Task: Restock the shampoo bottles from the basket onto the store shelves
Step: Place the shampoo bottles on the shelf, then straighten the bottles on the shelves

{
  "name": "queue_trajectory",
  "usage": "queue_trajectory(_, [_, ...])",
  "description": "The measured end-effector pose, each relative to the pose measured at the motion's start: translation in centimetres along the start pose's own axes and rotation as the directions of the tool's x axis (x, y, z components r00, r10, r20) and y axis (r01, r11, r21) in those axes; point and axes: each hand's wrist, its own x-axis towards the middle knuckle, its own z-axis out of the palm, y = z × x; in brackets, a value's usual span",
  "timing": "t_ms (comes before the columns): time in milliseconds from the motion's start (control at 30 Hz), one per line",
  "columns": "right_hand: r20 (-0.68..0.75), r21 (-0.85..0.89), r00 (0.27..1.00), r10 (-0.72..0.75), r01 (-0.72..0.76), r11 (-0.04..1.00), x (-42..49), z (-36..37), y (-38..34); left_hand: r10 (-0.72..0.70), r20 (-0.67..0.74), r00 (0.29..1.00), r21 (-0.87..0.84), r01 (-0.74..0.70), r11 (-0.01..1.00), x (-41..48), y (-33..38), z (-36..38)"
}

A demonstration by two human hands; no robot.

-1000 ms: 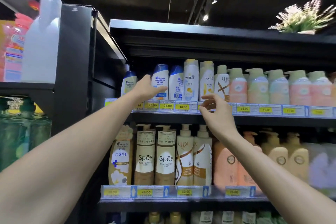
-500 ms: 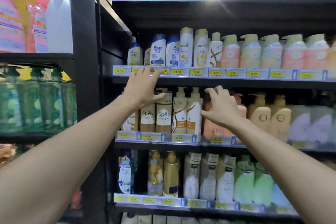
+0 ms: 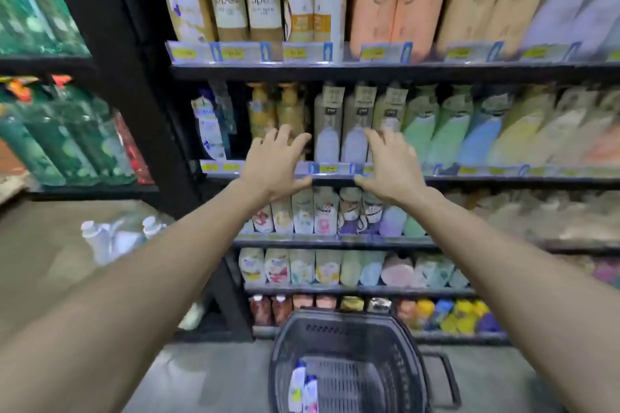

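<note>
A: Starting at the left — what is the left hand (image 3: 273, 163) doing?

B: It reaches out in front of the shelves (image 3: 369, 68), palm down, its grip spread wide and holding nothing. It hangs level with the gold pump bottles (image 3: 278, 111), though blur hides whether a fingertip touches anything.

A: And the right hand (image 3: 391, 166)?

B: Just beside it, the same: grip spread, fingers apart, empty, in front of the pale tagged bottles (image 3: 328, 137). I judge both hands are free because neither has stock to place — the next bottle is down below.

A: So where is the shampoo?

B: In the basket (image 3: 407, 349), which stands on the floor (image 3: 201, 379) near the foot of the shelves, well below both hands. It is a sensible spot, within a straight reach down. Two shampoo bottles (image 3: 303, 386) show in its left half, white with blue caps, side by side and apparently touching.

A: Which way do they point?

B: Their long axis runs away from the person, caps toward the shelves and bases toward the near rim. Whether they lie flat or lean on the basket wall I cannot tell, as that part is blurred.

A: What does the pick call for?

B: Probably a bend down and a grasp round one bottle's body, then turning it cap up to match the standing rows.
</note>
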Motion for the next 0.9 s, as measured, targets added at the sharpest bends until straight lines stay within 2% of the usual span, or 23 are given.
queue_trajectory(133, [0.217, 0.002, 0.972, 0.091, -0.093, 0.996, -7.2, 9.0, 1.5, 0.019, 0.246, 0.969, -0.068, -0.002, 0.998, -5.9, 1.8, 8.8])
queue_trajectory(300, [0.441, 0.008, 0.867, 0.232, -0.262, 0.965, -15.3, 19.4, 3.0, 0.050, 0.503, 0.863, -0.123, 0.014, 0.992, -11.7, 3.0, 19.5])
queue_trajectory(433, [0.593, 0.056, 0.740, 0.317, -0.431, 0.901, -21.2, 28.0, 3.5, 0.070, 0.635, 0.769, -0.160, 0.042, 0.986, -17.1, 5.4, 28.2])
queue_trajectory(533, [0.696, 0.071, 0.622, 0.358, -0.556, 0.828, -26.2, 34.9, 3.9, 0.093, 0.748, 0.657, -0.201, 0.090, 0.975, -22.2, 8.0, 35.4])
queue_trajectory(733, [0.805, 0.011, 0.476, 0.353, -0.607, 0.794, -32.2, 50.7, 5.6, 0.060, 0.829, 0.556, -0.192, 0.183, 0.964, -28.4, 11.2, 51.4])
queue_trajectory(833, [0.838, 0.046, 0.408, 0.363, -0.716, 0.697, -33.6, 60.3, 6.2, 0.063, 0.863, 0.501, -0.193, 0.211, 0.958, -30.6, 12.5, 60.2])
queue_trajectory(900, [0.863, 0.059, 0.384, 0.328, -0.722, 0.689, -34.9, 67.0, 6.3, 0.047, 0.884, 0.465, -0.177, 0.239, 0.955, -31.7, 13.4, 66.0])
